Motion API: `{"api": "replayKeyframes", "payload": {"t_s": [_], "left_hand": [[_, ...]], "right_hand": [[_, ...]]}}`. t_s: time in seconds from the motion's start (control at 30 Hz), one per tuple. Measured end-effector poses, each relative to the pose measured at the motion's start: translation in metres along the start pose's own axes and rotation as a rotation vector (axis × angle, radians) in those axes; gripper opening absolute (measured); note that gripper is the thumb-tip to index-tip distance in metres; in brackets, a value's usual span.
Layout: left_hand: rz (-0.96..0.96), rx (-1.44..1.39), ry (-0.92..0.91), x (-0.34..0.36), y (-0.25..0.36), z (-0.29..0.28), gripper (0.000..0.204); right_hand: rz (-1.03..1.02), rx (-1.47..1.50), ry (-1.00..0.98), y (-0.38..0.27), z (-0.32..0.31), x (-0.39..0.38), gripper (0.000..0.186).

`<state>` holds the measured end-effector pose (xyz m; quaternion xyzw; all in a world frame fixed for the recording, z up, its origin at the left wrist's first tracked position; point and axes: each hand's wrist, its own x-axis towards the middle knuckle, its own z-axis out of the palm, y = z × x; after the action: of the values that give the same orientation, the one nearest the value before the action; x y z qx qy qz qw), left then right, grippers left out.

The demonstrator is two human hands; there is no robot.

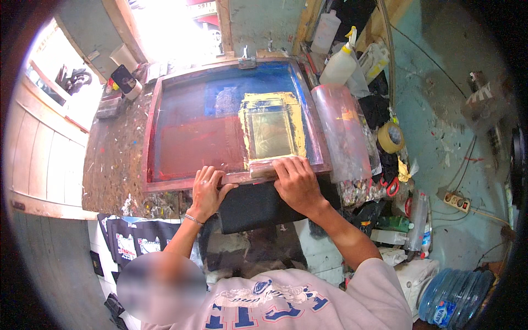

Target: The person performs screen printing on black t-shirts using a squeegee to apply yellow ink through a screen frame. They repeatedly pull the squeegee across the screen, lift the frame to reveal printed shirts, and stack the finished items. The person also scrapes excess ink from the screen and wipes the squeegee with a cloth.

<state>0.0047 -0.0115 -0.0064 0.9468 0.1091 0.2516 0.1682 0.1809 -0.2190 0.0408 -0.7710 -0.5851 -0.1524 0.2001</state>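
Stained bench [118, 162] adjoined green wall [267, 22]; spray bottle [336, 69], tape roll [390, 137] sat right of frame [170, 185]; left hand [207, 192] gripped frame, right hand [298, 186] wooden bar [263, 169].

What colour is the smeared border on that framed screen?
The smeared border is pale yellow, best seen in the head view.

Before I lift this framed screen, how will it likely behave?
The framed screen looks rigid-edged, so it probably won't flop. The metal clamp at its far edge may make it swing rather than slide. Its yellow smears could be slippery if wet.
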Motion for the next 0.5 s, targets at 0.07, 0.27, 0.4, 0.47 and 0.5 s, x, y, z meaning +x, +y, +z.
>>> {"api": "replayKeyframes", "payload": {"t_s": [0.07,0.27,0.4,0.47,0.5], "left_hand": [[0.003,0.004,0.011,0.002,0.002,-0.003,0.04],[0.004,0.004,0.014,0.007,0.005,-0.011,0.041],[-0.016,0.006,-0.006,0.012,0.009,-0.021,0.041],[-0.034,-0.004,-0.031,0.013,0.008,-0.025,0.043],[-0.029,-0.007,-0.028,0.015,0.01,-0.027,0.043]], "right_hand": [[-0.001,0.001,0.003,-0.001,-0.003,0.002,0.032],[-0.014,0.002,0.025,0.002,-0.007,0.006,0.035],[-0.024,0.001,0.04,0.002,-0.014,0.013,0.038],[-0.033,-0.007,0.048,0.003,-0.017,0.016,0.04],[-0.042,-0.019,0.055,0.003,-0.019,0.017,0.043]]}}
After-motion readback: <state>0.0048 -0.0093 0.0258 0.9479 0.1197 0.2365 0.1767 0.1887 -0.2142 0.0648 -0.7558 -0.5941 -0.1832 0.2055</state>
